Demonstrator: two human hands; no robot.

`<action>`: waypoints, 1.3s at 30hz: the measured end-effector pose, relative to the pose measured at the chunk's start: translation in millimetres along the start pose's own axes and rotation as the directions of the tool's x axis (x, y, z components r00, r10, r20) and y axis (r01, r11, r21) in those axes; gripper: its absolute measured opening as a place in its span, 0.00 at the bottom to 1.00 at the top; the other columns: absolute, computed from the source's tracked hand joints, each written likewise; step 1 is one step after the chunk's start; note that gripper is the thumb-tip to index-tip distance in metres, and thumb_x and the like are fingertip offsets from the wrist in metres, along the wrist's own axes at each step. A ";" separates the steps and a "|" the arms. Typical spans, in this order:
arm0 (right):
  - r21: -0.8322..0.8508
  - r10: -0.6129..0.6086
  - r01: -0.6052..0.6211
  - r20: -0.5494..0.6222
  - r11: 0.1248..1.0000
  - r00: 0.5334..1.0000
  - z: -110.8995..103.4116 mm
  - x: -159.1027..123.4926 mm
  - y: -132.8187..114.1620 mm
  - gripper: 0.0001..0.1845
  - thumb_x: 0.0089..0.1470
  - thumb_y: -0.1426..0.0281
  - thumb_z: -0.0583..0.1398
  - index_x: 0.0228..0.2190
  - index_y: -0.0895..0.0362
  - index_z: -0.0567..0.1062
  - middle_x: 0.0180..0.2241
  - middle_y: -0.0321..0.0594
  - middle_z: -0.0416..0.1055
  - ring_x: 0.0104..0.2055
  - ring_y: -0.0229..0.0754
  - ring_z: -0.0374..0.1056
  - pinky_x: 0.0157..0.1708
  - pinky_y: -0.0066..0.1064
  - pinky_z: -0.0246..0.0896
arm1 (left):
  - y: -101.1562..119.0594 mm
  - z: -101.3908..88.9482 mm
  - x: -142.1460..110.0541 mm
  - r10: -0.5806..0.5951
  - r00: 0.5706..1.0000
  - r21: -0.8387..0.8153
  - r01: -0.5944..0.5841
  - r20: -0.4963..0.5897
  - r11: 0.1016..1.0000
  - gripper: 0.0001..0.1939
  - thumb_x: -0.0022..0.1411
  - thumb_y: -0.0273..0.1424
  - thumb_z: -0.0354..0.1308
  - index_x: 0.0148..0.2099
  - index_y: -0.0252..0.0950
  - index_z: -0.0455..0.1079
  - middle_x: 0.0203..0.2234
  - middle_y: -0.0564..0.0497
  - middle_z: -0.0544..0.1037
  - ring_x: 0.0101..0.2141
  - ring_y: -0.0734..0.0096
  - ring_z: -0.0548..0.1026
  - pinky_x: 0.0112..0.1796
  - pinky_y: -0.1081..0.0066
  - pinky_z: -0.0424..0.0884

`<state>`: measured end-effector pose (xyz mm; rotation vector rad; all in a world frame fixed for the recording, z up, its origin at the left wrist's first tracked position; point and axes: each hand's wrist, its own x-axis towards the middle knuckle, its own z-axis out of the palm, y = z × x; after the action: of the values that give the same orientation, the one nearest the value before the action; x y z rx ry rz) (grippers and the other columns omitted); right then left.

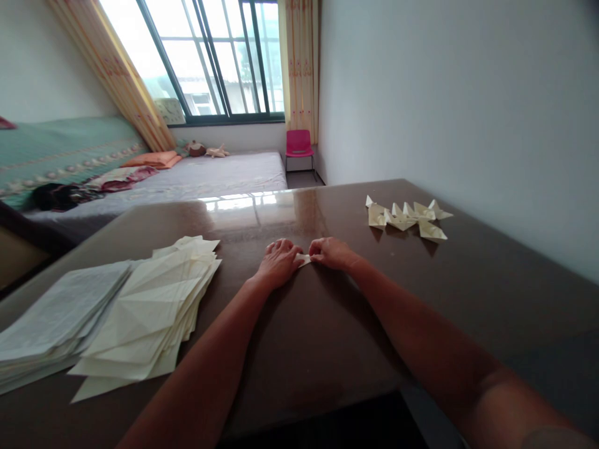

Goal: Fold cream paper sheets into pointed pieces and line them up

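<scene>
Folded paper [305,260] lies near the middle of the worktop [290,355], between the two hands: a small, pale cream piece, with only a short sliver showing, so its full shape cannot be told. At its left end is the left hand [279,260], palm down, thumb against the paper and the other fingers bent; whether they grip it or merely press, I cannot tell. At its right end, the right hand [330,254] has its fingers drawn together, clamped on the paper.

Brown and glossy, the worktop carries a stack of greyish sheets [60,312] at the far left, then an overlapping pile of creased cream sheets [159,305], and, well to the right of the hands, a cluster of pointed folded pieces [407,218].

Behind, from left to right, come a bed [234,171] with a pale sheet and orange bedding [152,159], a dark-framed window [219,56] between patterned yellow curtains [302,62], a pink chair [299,143] and a plain pale wall [444,93].
</scene>
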<state>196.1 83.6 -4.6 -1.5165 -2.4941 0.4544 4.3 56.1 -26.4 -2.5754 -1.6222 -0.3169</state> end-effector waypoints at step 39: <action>0.293 -0.080 0.056 0.071 0.954 0.994 -4.1 4.1 4.4 0.10 0.49 0.71 0.59 0.30 0.62 0.80 0.25 0.36 0.74 0.29 0.35 0.65 0.28 0.23 0.54 | 2.8 -6.4 -6.5 -0.145 0.965 -0.275 0.082 -0.219 0.958 0.19 0.57 0.34 0.58 0.52 0.40 0.65 0.46 0.48 0.72 0.48 0.60 0.67 0.46 0.64 0.65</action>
<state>199.2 89.8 -2.3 -1.3177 -2.3978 0.8462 3.2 48.0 -21.5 -2.4998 -1.7447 -0.8717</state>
